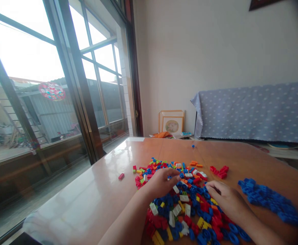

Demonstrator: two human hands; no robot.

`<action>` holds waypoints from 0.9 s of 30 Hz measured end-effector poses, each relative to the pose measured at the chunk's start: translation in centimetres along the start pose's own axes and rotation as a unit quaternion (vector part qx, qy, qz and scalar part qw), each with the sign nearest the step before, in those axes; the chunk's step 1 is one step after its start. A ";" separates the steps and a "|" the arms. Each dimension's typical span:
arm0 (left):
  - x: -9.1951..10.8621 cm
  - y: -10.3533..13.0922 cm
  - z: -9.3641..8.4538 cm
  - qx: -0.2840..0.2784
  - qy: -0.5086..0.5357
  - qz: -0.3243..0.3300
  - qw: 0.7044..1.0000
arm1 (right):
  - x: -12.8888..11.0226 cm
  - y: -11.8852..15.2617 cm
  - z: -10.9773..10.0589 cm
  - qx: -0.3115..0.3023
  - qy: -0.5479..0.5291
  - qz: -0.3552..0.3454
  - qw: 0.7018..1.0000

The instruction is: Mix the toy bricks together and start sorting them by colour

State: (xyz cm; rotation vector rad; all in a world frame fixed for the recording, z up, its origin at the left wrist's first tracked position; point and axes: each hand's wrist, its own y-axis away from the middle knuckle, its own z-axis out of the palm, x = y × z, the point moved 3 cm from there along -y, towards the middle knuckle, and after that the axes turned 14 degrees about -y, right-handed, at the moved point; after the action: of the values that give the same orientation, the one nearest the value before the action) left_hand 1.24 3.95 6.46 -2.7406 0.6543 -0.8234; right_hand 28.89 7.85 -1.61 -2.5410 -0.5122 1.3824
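Observation:
A mixed pile of toy building blocks (184, 197) in blue, red, yellow, white, orange and green spreads over the wooden table (108, 207). Over the upper left part of the pile reaches my left hand (165, 180), its fingers loosely bent and apart, with nothing visible in them. My right hand (221, 194) is at the pile's right edge. Its thumb and fingers are curled together, and whatever may be between them is hidden. Right of that hand lies a long heap of blue blocks (268, 200). Beyond it sits a small group of red blocks (219, 172).
One red block (121, 176) lies alone left of the pile. Orange blocks (195, 164) sit behind it, and a small blue piece (193, 146) is near the far edge. Glass windows (105, 88) line the left. A polka-dot cloth (250, 112) and a picture frame (171, 122) stand beyond the table.

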 end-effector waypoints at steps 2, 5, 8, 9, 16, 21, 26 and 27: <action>-1.6 -0.2 -1.1 0.045 -0.017 -0.071 0.996 | -0.1 0.0 0.0 0.001 -0.003 0.000 1.000; -4.8 -0.3 -2.5 0.090 -0.081 -0.183 0.976 | 0.0 0.1 0.0 0.000 -0.003 0.003 1.000; -7.5 0.1 -3.1 0.094 -0.135 -0.249 0.954 | 0.2 0.1 0.1 0.000 -0.003 0.007 1.000; -8.2 0.3 -3.0 0.086 -0.152 -0.268 0.948 | 0.3 0.1 0.1 -0.001 -0.004 0.008 1.000; -9.3 1.0 -2.0 0.020 -0.228 -0.280 0.932 | 0.0 0.0 0.0 -0.008 0.005 0.006 1.000; -7.9 0.1 -1.0 0.009 -0.242 -0.225 0.944 | -0.3 0.1 0.0 -0.008 -0.005 0.000 1.000; -7.0 -0.7 0.0 0.037 -0.265 -0.185 0.946 | -0.8 0.1 0.0 -0.003 -0.014 -0.010 1.000; -6.9 -0.8 0.2 0.037 -0.268 -0.179 0.946 | -1.0 0.1 0.1 -0.002 -0.013 -0.012 1.000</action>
State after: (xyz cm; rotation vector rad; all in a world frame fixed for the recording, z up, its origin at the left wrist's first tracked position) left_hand -3.56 7.89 3.29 -2.8550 0.0156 -0.1206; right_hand 28.39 7.34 -0.95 -2.5148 -0.5469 1.4092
